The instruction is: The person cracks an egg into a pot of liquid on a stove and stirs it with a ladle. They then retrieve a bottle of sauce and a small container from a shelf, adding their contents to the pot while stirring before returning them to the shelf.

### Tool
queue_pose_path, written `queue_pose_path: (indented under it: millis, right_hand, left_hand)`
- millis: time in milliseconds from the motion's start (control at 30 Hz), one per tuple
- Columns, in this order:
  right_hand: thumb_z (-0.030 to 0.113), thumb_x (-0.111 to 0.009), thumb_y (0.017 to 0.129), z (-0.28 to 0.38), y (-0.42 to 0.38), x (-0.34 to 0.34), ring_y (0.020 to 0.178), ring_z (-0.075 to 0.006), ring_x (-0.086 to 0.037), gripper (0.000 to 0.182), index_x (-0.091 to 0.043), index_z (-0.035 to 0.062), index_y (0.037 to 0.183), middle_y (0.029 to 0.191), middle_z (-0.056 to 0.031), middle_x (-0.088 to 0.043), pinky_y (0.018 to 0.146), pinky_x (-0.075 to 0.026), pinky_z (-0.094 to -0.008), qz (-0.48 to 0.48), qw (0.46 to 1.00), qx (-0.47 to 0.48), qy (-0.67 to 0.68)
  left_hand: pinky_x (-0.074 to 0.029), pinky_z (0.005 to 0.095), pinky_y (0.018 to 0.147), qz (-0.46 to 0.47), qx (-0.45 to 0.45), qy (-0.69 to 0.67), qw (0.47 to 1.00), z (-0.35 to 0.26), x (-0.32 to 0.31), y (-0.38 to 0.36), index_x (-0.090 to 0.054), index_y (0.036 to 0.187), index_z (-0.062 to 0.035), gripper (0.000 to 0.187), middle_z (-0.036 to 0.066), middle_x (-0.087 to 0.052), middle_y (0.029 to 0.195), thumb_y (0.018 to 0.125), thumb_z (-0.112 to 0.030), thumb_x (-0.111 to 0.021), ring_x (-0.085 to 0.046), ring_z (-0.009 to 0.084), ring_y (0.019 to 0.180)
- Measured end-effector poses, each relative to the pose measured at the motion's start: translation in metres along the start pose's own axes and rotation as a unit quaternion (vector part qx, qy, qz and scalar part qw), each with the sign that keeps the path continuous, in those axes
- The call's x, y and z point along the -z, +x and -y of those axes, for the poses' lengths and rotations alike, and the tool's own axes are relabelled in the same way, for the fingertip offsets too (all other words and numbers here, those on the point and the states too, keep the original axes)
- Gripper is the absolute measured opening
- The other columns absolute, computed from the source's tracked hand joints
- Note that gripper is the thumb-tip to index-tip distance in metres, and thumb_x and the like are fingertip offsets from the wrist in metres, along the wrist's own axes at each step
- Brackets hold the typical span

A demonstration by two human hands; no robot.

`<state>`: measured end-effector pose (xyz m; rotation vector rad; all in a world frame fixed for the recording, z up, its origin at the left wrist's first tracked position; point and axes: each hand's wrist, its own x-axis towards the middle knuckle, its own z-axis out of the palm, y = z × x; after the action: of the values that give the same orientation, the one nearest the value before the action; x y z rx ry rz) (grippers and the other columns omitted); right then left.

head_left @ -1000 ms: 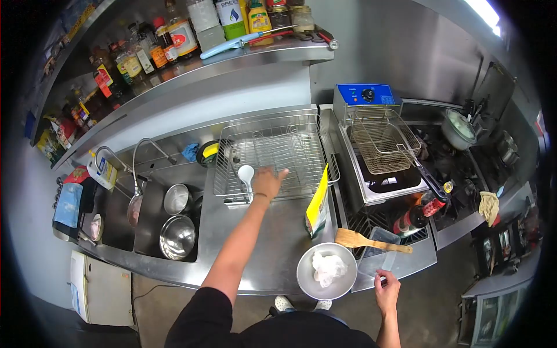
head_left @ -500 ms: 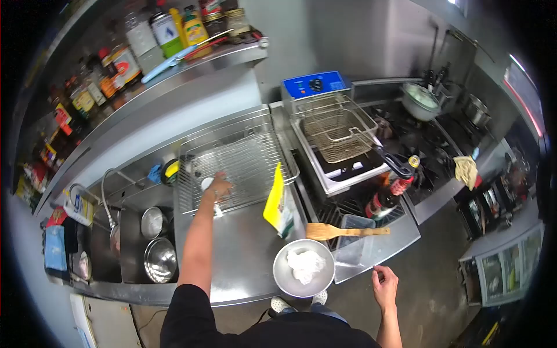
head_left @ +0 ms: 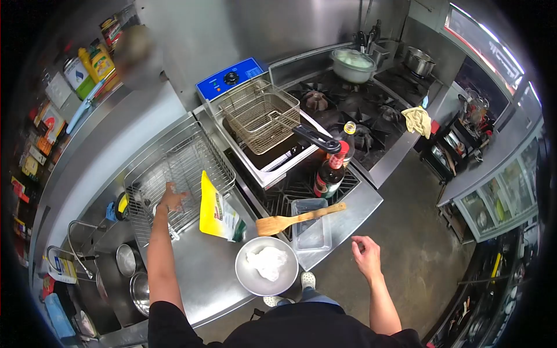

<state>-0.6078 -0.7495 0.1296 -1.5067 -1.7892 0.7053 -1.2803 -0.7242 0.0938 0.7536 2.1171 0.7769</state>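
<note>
My left hand (head_left: 172,199) is over the wire rack (head_left: 200,152), fingers spread, beside a small white object (head_left: 155,209) that it partly hides. My right hand (head_left: 365,254) hangs in the air over the floor, its fingers loosely bent and apart, with nothing in them. Between my hands, a metal bowl (head_left: 246,278) holds a white mass (head_left: 270,263). A yellow and white pouch (head_left: 217,214) stands on the steel counter (head_left: 203,272). Across a clear plastic container (head_left: 313,239) lies a wooden spatula (head_left: 299,219).
A fryer (head_left: 232,81) with a wire basket (head_left: 264,116) sits behind the container, near two bottles (head_left: 329,177). A stove (head_left: 371,110) with a covered pot (head_left: 353,65) is beyond. Sinks (head_left: 107,278) are at left; bottles fill the shelf (head_left: 87,124).
The view has turned right, so the counter items appear farther left. My left hand remains over the rack. My right hand's fingers look more spread than before.
</note>
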Motion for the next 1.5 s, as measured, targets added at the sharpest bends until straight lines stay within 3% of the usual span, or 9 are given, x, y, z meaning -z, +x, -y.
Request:
queue_pose_path:
  millis: [267,467,733,1033,1100,1200,1333,1467,1500]
  right_hand:
    - [0.012,-0.067,0.080,0.000,0.053,-0.001,0.084,-0.0226,-0.063,0.030,-0.061,0.0027,0.108,0.093,-0.0125,-0.063,0.070,-0.050,-0.0315,-0.061,0.998,0.026,-0.004]
    - [0.018,-0.074,0.076,0.087,0.166,-0.025,0.098,-0.0235,-0.060,0.060,-0.047,0.0045,0.128,0.108,-0.0150,-0.062,0.083,-0.047,-0.0349,-0.089,0.972,0.113,0.184]
    - [0.010,-0.058,0.090,0.077,0.203,-0.077,0.072,-0.0136,-0.055,0.016,-0.054,-0.0029,0.098,0.081,-0.0078,-0.060,0.067,-0.046,-0.0288,-0.176,0.912,0.128,0.347]
    - [0.004,-0.058,0.088,0.078,0.195,-0.012,0.068,-0.0125,-0.051,0.009,-0.049,0.0009,0.090,0.076,-0.0044,-0.052,0.066,-0.045,-0.0260,-0.142,0.869,0.291,0.374]
    - [0.009,-0.056,0.090,0.099,0.188,0.032,0.063,-0.0130,-0.050,0.015,-0.045,0.0022,0.098,0.071,-0.0051,-0.050,0.066,-0.046,-0.0275,-0.122,0.859,0.329,0.373]
    - [0.017,-0.061,0.087,0.193,0.121,0.124,0.065,-0.0214,-0.059,0.017,-0.060,0.0001,0.091,0.080,-0.0152,-0.064,0.061,-0.050,-0.0301,-0.139,0.893,0.338,0.263]
    - [0.013,-0.049,0.091,0.276,0.086,0.148,0.057,-0.0163,-0.045,0.011,-0.045,0.0043,0.097,0.065,-0.0064,-0.049,0.055,-0.043,-0.0310,0.070,0.837,0.279,0.466]
    - [0.030,-0.045,0.096,0.331,0.060,0.117,0.064,-0.0149,-0.046,0.028,-0.049,0.0056,0.108,0.078,-0.0065,-0.053,0.060,-0.044,-0.0311,0.241,0.779,0.316,0.485]
    - [0.027,-0.050,0.094,0.332,0.081,0.096,0.044,-0.0170,-0.049,0.033,-0.037,0.0057,0.116,0.058,-0.0065,-0.049,0.053,-0.052,-0.0338,0.245,0.751,0.309,0.530]
  left_hand:
    - [-0.049,0.0375,0.081,-0.240,-0.037,0.348,0.906,-0.013,-0.005,-0.051,-0.032,0.138,-0.0062,0.069,0.025,-0.062,0.101,0.088,-0.049,-0.054,-0.063,0.0355,0.085]
    - [-0.047,0.0328,0.076,-0.337,-0.298,0.020,0.893,-0.022,-0.059,-0.205,-0.053,0.119,-0.0017,0.034,0.015,-0.065,0.093,0.093,-0.025,-0.055,-0.062,0.0224,0.083]
    - [-0.051,0.0323,0.067,-0.178,-0.393,-0.093,0.897,-0.049,-0.174,-0.404,-0.064,0.089,-0.0049,0.009,0.007,-0.068,0.079,0.085,-0.013,-0.064,-0.066,0.0207,0.072]
    - [-0.051,0.0352,0.066,-0.103,-0.694,-0.110,0.704,-0.147,-0.176,-0.435,-0.064,0.093,-0.0023,0.016,0.011,-0.065,0.084,0.078,-0.006,-0.068,-0.063,0.0253,0.074]
    - [-0.052,0.0380,0.076,-0.105,-0.714,-0.085,0.687,-0.163,-0.183,-0.424,-0.055,0.117,-0.0006,0.047,0.015,-0.062,0.103,0.075,-0.014,-0.072,-0.063,0.0302,0.089]
    - [-0.044,0.0433,0.090,-0.076,-0.673,-0.106,0.728,-0.210,-0.188,-0.435,-0.043,0.125,-0.0008,0.071,0.019,-0.047,0.123,0.071,-0.030,-0.078,-0.048,0.0342,0.113]
    - [-0.044,0.0429,0.095,-0.136,-0.676,-0.068,0.721,-0.248,-0.199,-0.444,-0.024,0.139,-0.0035,0.104,0.021,-0.041,0.133,0.060,-0.034,-0.084,-0.046,0.0362,0.118]
    - [-0.050,0.0393,0.083,-0.145,-0.628,-0.191,0.741,-0.224,-0.167,-0.458,-0.046,0.127,-0.0016,0.079,0.018,-0.056,0.118,0.063,-0.030,-0.084,-0.059,0.0313,0.100]
    - [-0.049,0.0398,0.084,-0.135,-0.608,-0.202,0.755,-0.208,-0.152,-0.452,-0.038,0.134,-0.0027,0.082,0.019,-0.055,0.118,0.065,-0.023,-0.079,-0.059,0.0335,0.098]
